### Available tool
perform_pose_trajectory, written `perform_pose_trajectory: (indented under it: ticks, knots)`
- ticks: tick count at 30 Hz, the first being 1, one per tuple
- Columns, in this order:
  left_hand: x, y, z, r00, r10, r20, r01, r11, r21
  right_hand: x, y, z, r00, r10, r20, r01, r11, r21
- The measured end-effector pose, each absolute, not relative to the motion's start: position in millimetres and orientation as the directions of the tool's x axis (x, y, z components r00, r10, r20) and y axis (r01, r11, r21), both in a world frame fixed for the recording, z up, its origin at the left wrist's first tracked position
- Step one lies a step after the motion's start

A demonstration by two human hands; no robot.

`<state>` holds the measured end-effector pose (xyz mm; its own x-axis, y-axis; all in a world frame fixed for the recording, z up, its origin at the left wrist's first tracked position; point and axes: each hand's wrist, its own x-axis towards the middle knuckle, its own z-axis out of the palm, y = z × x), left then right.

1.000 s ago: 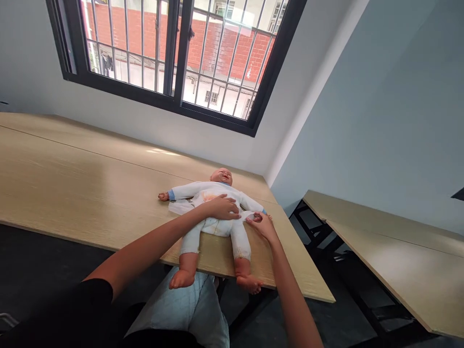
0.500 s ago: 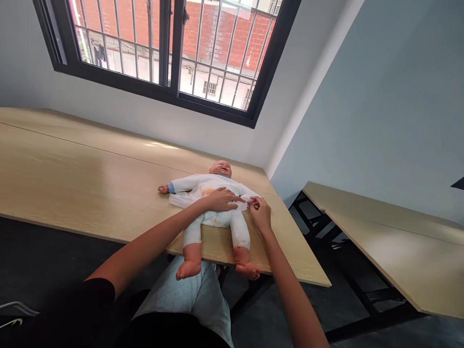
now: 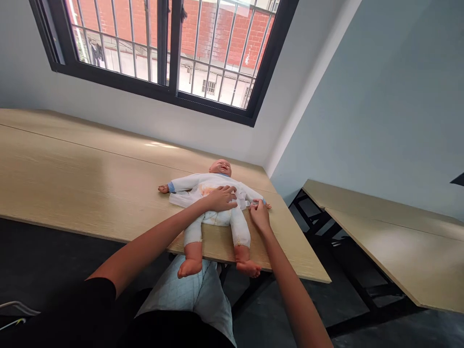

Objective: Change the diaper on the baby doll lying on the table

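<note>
A baby doll (image 3: 217,193) in a white suit lies on its back on the wooden table (image 3: 90,183), its bare feet hanging over the near edge. My left hand (image 3: 220,199) rests flat on the doll's belly, fingers together on the white cloth. My right hand (image 3: 258,212) sits at the doll's right side by its sleeve, fingers pinched on the edge of the white garment. A loose white flap of cloth (image 3: 181,199) lies spread on the table under the doll's other arm.
A second wooden table (image 3: 384,227) stands to the right across a gap with dark floor. A barred window (image 3: 163,53) fills the wall behind. My lap in light trousers (image 3: 192,299) is below the table edge.
The fingers of my left hand drew back a little on the doll's belly. My right hand stayed at the doll's side, pinching the cloth. The view shifted slightly.
</note>
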<state>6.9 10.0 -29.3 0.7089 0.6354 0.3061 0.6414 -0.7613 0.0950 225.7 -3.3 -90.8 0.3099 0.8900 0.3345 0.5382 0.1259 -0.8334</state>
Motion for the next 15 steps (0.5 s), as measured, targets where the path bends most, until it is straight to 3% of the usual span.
perform_pose_trajectory:
  ticks: [8,15]
  knots:
    - [6,8,-28,0.700,0.646,0.304,0.648,-0.754,0.109,212,10,-101,0.291,0.915,0.279,0.157,0.242,-0.958]
    - [6,12,-28,0.712,0.639,0.291,0.638,-0.762,0.111,210,14,-108,0.398,0.885,0.243,-0.080,0.297,-0.951]
